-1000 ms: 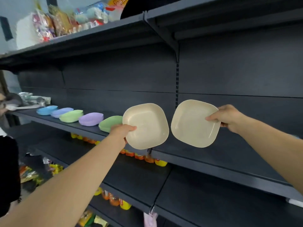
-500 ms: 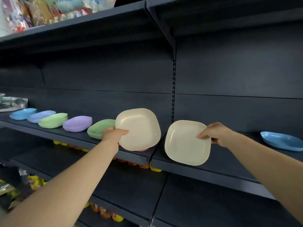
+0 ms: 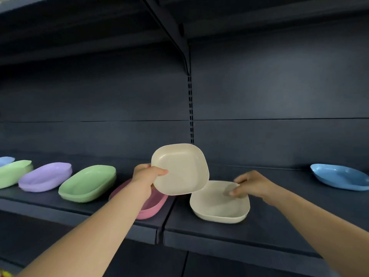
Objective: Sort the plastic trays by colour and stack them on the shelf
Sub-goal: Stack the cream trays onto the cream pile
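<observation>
My left hand [image 3: 146, 176] grips the left rim of a cream square tray [image 3: 180, 169] and holds it tilted in the air above the dark shelf [image 3: 269, 232]. A second cream tray [image 3: 217, 206] lies flat on the shelf just right of the upright joint. My right hand [image 3: 253, 185] is at its far right rim, thumb inside and fingers behind, still pinching it. To the left, a pink tray [image 3: 153, 206] is partly hidden by my left forearm.
Left along the shelf lie a green tray [image 3: 87, 183], a purple tray [image 3: 45, 176], another green tray [image 3: 14, 172] and a blue one [image 3: 6, 160] at the frame edge. A blue tray [image 3: 339, 176] sits far right. Another shelf hangs overhead.
My right hand lowered its cream tray from a tilted hold down flat onto the shelf. The left hand kept its tray raised. The view shifted right and closer.
</observation>
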### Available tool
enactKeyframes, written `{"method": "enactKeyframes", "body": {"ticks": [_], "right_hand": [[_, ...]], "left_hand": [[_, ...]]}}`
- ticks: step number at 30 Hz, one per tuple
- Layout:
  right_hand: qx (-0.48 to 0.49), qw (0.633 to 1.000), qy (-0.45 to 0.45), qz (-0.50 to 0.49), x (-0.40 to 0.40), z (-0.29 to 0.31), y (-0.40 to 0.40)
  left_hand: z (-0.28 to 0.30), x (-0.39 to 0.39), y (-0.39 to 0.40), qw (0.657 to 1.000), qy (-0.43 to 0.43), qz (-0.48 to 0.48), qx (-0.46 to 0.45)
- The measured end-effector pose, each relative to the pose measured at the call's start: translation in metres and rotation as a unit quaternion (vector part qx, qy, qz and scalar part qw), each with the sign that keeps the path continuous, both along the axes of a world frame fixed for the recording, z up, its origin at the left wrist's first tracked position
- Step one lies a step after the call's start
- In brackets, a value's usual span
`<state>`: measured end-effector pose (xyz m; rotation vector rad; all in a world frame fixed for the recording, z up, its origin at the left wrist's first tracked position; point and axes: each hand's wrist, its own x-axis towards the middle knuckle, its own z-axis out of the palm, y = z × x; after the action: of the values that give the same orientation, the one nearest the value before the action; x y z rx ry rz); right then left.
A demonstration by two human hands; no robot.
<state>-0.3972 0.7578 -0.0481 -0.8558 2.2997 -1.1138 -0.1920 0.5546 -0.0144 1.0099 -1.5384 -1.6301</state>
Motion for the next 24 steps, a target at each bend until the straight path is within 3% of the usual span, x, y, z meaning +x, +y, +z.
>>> {"method": "enactKeyframes", "body": {"ticks": [9, 15, 18, 24], "right_hand": [[-0.221, 0.968, -0.107, 0.058, 0.018, 0.014, 0.03], [-0.258, 0.961, -0.094, 0.021, 0.031, -0.011, 0.017], [-0.215, 0.973, -0.077, 0.023, 0.032, -0.026, 0.014], [-0.18, 0.981, -0.07, 0.028, 0.026, -0.028, 0.014]], "left_hand": [[-0.012, -0.039, 0.033, 0.99, -0.054, -0.119, -0.055], [-0.029, -0.051, 0.053, 0.965, -0.129, -0.16, -0.162], [-0.042, -0.052, 0.055, 0.947, -0.182, -0.165, -0.207], [-0.055, -0.049, 0.058, 0.957, -0.155, -0.192, -0.153]]}}
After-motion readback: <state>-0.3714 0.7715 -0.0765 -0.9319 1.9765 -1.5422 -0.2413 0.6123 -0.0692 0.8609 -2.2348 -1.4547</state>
